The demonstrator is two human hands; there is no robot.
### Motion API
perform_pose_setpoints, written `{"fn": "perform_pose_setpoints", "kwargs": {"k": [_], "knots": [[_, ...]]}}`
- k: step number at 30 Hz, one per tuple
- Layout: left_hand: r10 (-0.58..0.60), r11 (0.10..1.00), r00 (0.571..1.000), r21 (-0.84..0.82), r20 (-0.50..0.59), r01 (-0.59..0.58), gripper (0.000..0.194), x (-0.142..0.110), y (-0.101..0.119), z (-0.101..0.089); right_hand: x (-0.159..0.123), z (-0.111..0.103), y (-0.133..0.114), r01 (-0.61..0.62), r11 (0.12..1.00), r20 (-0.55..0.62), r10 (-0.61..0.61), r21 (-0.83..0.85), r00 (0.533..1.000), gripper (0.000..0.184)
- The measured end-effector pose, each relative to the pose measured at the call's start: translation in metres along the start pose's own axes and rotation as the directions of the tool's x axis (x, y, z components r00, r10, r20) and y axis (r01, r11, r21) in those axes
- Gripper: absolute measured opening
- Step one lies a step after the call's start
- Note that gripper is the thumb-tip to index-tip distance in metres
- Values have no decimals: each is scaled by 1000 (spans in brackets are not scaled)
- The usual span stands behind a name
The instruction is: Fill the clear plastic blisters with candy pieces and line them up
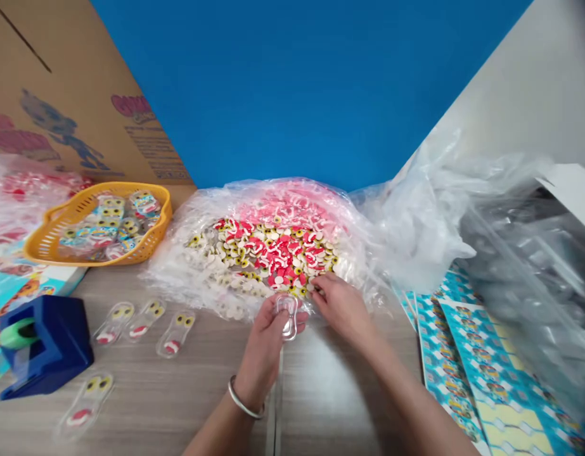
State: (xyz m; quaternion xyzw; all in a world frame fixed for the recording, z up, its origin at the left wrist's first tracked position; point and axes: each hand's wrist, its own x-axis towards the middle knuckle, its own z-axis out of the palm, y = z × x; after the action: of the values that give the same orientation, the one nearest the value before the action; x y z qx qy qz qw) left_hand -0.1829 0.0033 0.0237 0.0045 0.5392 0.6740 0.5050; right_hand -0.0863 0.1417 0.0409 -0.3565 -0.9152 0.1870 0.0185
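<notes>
My left hand (269,326) is closed on a small clear plastic blister shell (288,316), its thumb pressed over the shell's front. No coloured piece shows inside it. My right hand (342,305) reaches to the near edge of a heap of small candy-like pieces (282,253), red-and-white mouths and yellow eyes. Its thumb and fingertips are pinched together there; what they hold, if anything, is too small to make out. The heap lies in an opened clear plastic bag (197,253). Left of my hands lie several blister shells (177,332) with two eyes and a mouth each.
A yellow basket (161,231) of packed blisters stands at the left, beside a cardboard box (102,76). Nearer is a blue tape dispenser (59,345). Printed blue card sheets (449,361) and clear plastic packaging (534,291) lie at the right. A blue panel (306,88) rises behind.
</notes>
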Motion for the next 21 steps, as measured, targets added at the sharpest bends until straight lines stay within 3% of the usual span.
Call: {"fn": "perform_pose_setpoints", "kwargs": {"k": [3, 6, 11, 16, 18, 21], "knots": [[-12, 1000, 1000, -2, -14, 12, 45, 2, 0, -1, 9, 4, -6, -33, 993, 67, 41, -115, 997, 12], [-26, 1000, 1000, -7, -15, 26, 43, 3, -1, -3, 14, 5, -4, -63, 992, 79, 72, -110, 994, 12], [-32, 999, 999, -21, -5, 31, 41, 4, -3, -4, 15, 3, 4, -39, 998, 69, 36, 49, 997, 10], [-24, 999, 1000, -24, -16, 24, 38, 5, -3, -4, 9, 2, -5, 0, 995, -6, 0, 102, 1000, 13], [-20, 1000, 1000, -10, 1, 20, 37, 5, -3, -4, 5, 1, -8, 52, 974, -44, -43, 220, 998, 12], [-12, 1000, 998, -10, 55, 13, 36, 5, -4, -5, -4, 1, -13, 147, 898, 17, -169, 416, 985, 14]]}}
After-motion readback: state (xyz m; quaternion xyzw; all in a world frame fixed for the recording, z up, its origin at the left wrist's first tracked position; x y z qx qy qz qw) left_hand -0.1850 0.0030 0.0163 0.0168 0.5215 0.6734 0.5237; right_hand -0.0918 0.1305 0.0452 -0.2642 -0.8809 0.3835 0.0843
